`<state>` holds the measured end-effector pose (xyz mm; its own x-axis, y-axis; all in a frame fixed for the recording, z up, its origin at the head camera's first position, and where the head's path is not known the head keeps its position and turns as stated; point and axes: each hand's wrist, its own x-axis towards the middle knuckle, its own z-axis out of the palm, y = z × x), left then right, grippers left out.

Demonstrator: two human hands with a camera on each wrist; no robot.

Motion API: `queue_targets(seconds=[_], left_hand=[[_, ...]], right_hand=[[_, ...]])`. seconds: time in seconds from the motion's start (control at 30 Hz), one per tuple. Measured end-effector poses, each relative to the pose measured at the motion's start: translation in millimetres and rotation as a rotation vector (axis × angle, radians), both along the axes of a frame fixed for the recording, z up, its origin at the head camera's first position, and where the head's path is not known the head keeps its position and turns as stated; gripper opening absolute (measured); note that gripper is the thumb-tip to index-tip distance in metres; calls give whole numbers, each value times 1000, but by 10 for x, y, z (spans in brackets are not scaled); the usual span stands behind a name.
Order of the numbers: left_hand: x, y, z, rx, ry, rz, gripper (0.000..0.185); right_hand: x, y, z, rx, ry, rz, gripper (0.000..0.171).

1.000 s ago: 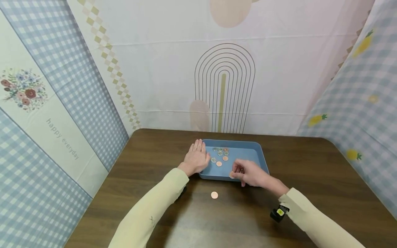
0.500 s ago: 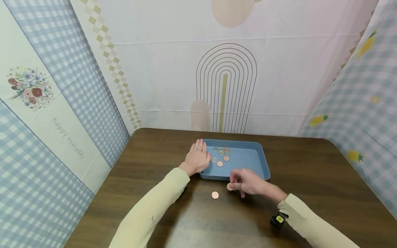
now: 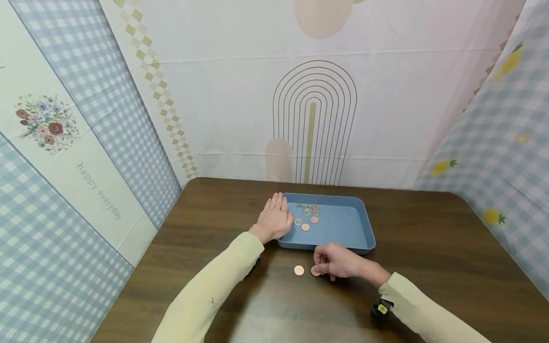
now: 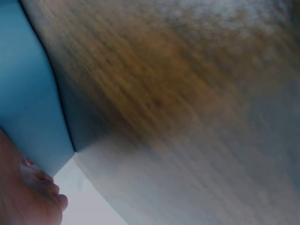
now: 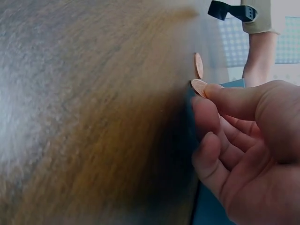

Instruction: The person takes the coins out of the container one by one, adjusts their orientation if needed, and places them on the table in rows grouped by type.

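Note:
My right hand [image 3: 336,261] pinches a copper coin [image 5: 199,87] between thumb and fingers, low over the wooden table in front of the tray. Just left of it a second copper coin [image 3: 299,270] lies flat on the wood. My left hand [image 3: 274,218] rests with straight fingers along the left rim of the shallow blue tray [image 3: 364,221]. Inside the tray, towards its left, sit several silver coins [image 3: 298,222] and a few copper ones [image 3: 305,227]. In the left wrist view, the left fingers [image 4: 40,187] show beside the tray's outer wall.
The dark wooden table [image 3: 223,205] extends on both sides of the tray and in front of it. A printed white cloth [image 3: 227,109] hangs behind the table, with blue checked cloth [image 3: 489,162] at the sides. A black wrist camera [image 3: 379,309] sits on the right forearm.
The right hand has carried its copper coin from over the tray's front rim down and towards me, to the table beside the other coin. The left hand has stayed at the tray.

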<state>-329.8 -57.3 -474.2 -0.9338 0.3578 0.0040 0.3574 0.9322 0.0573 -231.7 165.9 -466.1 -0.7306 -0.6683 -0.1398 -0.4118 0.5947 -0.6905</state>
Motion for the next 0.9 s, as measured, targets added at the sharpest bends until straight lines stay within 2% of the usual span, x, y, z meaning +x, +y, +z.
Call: queue_targets(seconds=[0.3, 0.47, 0.63, 0.9], left_hand=[[-7, 20, 11, -6, -3, -3, 64], [-2, 12, 36, -12, -12, 3, 64], [-2, 0, 12, -5, -11, -1, 65], [5, -8, -1, 9, -19, 1, 65]], right_hand=[[7, -49, -46, 51, 111, -21, 19], [6, -78, -73, 97, 117, -12, 19], [22, -84, -90, 110, 132, 1, 19], [36, -63, -14, 141, 143, 36, 14]])
